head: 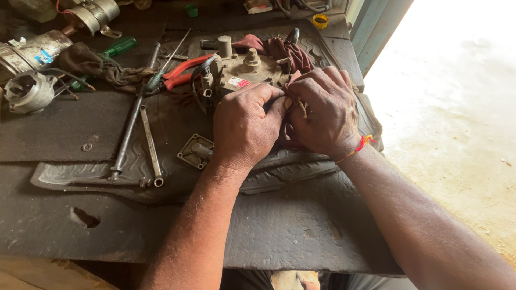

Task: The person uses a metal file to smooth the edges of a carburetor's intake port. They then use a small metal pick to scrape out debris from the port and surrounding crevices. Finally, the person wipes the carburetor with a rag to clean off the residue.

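Note:
My left hand and my right hand are pressed together in the middle of the bench, both closed around a dark red rag and something small hidden inside it. Just beyond my knuckles sits a grimy metal engine part with a round knob on top and a red-and-white sticker. The rag drapes over that part's right side and runs down under my right hand. A red thread band circles my right wrist.
Red-handled pliers, a long ratchet bar and a spanner lie left of the hands. A square metal cover plate rests by my left wrist. Cylindrical metal parts crowd the far left. A bright doorway opens at right.

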